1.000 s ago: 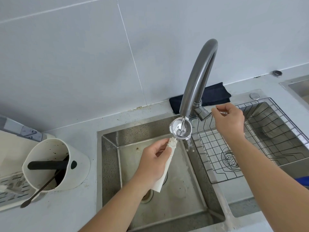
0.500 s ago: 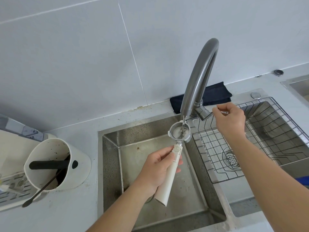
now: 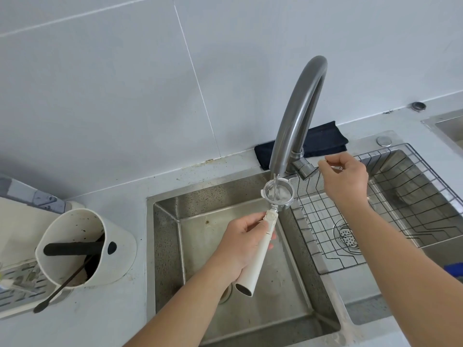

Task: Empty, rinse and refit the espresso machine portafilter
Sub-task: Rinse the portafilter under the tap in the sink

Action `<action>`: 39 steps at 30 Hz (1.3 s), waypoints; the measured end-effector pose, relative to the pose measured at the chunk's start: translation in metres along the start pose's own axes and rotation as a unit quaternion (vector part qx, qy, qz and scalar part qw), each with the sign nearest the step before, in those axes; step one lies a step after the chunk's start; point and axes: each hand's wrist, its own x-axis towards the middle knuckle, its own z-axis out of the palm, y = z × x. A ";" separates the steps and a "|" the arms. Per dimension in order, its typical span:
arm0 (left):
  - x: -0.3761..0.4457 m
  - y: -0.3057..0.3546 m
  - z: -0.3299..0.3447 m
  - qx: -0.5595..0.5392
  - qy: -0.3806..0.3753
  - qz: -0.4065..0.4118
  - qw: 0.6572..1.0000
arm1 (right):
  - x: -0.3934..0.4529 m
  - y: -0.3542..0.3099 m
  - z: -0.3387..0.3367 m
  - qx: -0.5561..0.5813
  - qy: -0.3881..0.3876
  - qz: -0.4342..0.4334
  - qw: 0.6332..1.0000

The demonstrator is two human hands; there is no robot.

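While left hand (image 3: pixel 240 246) clasps portafilter (image 3: pixel 265 229), right hand (image 3: pixel 344 179) grip hides faucet lever (image 3: pixel 304 169).

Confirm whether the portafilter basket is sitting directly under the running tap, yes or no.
Yes: the left hand holds the portafilter by its white handle, with the water stream from the tap falling into the basket.

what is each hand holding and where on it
The left hand grips the portafilter by its white handle. The right hand is at the tap lever, holding nothing loose.
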 end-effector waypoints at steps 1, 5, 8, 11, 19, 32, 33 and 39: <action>0.001 0.000 0.001 -0.003 0.000 -0.005 1.000 | 0.000 0.000 0.000 0.001 0.000 0.000 1.000; 0.007 0.004 0.004 -0.040 -0.006 -0.006 0.999 | 0.000 0.000 -0.001 0.003 0.000 0.004 1.000; 0.012 0.015 0.006 -0.081 0.001 -0.003 0.997 | 0.000 0.000 -0.001 -0.001 0.000 0.001 1.000; 0.019 0.024 0.008 -0.121 0.007 -0.009 0.993 | -0.001 -0.001 -0.001 -0.002 0.000 -0.002 1.000; 0.040 0.035 0.022 -0.209 0.022 -0.034 0.977 | 0.001 0.002 -0.001 -0.005 0.000 0.002 1.000; 0.046 0.053 0.035 -0.280 0.023 -0.120 0.952 | 0.003 0.002 -0.001 -0.006 0.000 -0.001 1.000; 0.045 0.053 0.035 -0.280 0.021 -0.123 0.952 | 0.003 0.002 -0.001 -0.005 0.000 -0.001 1.000; 0.043 0.048 0.034 -0.277 0.007 -0.126 0.953 | 0.003 0.002 -0.002 -0.005 -0.002 -0.001 1.000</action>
